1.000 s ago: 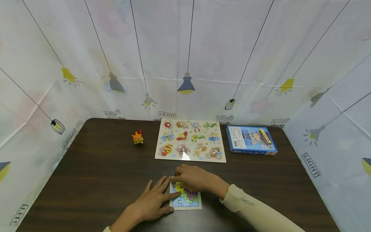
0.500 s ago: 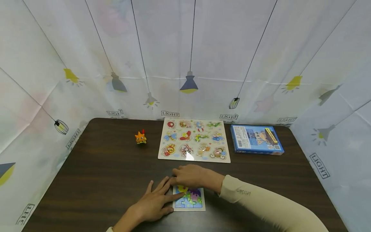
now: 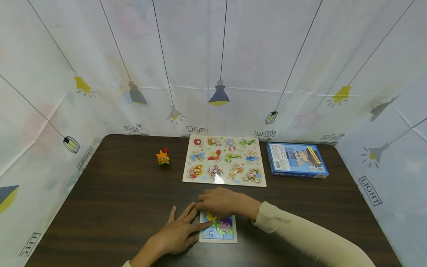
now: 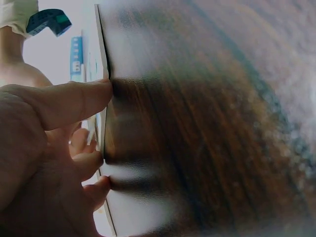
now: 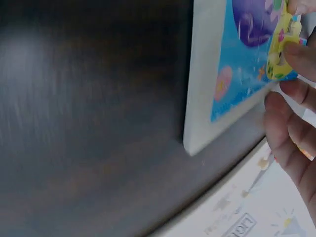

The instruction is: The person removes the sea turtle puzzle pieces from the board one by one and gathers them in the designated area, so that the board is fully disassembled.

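Fingers [image 3: 184,213] of the left hand [image 3: 175,233] spread apart in the head view, straight, one lying across the small puzzle [image 3: 218,233] and others reaching past its left edge. That puzzle lies flat on the near middle of the bench [image 3: 116,207], its near rows in plain sight. Over its far part bends the right hand [image 3: 217,202], fingers curled, and it hides the far-left corner being worked on. Farther off stand an orange toy [image 3: 162,157] to the left, an insect board [image 3: 224,161] in the middle and a blue box [image 3: 297,159] to the right. From the left wrist, a thumb touches the puzzle's edge side-on, with more fingertips farther along; keeping that touch light but firm should stop the frame sliding without jolting the pieces. From the right wrist, a fingertip touches the yellow part [image 5: 277,49] of the picture, and another shows at the top border; whether they pinch a loose piece or merely press, I cannot tell. For good work here, I would line up the printed outline and the tabs first, then press straight down, keeping the holding finger clear of the seam.
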The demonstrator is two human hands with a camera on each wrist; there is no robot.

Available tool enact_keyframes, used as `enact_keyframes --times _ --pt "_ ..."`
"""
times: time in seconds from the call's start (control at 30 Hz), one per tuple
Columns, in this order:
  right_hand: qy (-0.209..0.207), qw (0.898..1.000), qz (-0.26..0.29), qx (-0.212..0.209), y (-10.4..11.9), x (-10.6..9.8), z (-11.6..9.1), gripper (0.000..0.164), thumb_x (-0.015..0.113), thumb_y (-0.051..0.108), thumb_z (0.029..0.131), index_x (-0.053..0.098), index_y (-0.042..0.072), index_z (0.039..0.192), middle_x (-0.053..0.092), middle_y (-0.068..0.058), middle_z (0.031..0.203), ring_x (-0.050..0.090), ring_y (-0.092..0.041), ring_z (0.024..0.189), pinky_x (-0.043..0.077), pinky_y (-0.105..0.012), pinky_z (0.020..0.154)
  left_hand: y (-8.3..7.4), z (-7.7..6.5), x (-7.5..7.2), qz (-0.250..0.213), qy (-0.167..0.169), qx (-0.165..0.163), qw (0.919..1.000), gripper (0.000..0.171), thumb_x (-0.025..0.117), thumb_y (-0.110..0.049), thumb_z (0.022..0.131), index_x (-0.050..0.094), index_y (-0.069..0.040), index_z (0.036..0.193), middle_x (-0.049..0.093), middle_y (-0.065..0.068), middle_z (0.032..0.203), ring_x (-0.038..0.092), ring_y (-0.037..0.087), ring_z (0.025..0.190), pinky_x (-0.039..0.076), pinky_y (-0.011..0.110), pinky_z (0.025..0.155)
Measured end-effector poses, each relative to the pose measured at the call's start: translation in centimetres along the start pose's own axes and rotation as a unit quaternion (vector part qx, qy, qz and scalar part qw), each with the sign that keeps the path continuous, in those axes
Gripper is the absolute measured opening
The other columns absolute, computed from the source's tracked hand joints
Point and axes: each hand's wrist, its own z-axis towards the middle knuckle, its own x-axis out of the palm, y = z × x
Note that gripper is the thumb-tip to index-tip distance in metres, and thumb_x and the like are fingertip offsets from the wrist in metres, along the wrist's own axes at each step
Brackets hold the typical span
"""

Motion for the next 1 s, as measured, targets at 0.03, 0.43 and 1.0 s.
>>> enact_keyframes --times 0.03,0.43,1.0 --pt "-0.010 0.999 0.031 0.007 -0.1 0.1 -0.1 0.031 0.074 0.017 0.095 0.070 0.024 0.125 0.064 0.007 0.111 0.056 -0.009 0.092 0.049 -0.020 0.070 0.0 0.0 0.0 -0.001 -0.001 0.001 1.0000 0.053 0.062 -0.032 0.103 0.047 -0.043 0.152 0.019 0.010 0.169 0.007 0.035 0.157 0.005 0.081 0.110" --pt "-0.102 0.951 0.279 0.085 -0.4 2.1 -0.9 0.012 0.072 0.003 0.091 0.069 0.013 0.098 0.057 0.006 0.087 0.047 -0.006 0.078 0.044 -0.022 0.070 0.4 0.1 0.4 -0.027 -0.008 0.011 0.9995 0.053 0.062 -0.029 0.103 0.047 -0.043 0.152 0.011 0.010 0.171 0.006 0.038 0.156 0.002 0.084 0.108" --pt "-0.161 0.859 0.458 0.164 -4.1 2.0 -8.7 0.008 0.061 0.002 0.101 0.065 0.002 0.108 0.065 -0.005 0.088 0.066 -0.024 0.074 0.060 -0.038 0.062 0.3 0.2 0.5 -0.020 -0.031 0.019 0.9992 0.055 0.065 -0.026 0.101 0.049 -0.041 0.152 0.015 0.012 0.170 0.009 0.038 0.156 0.003 0.084 0.107"
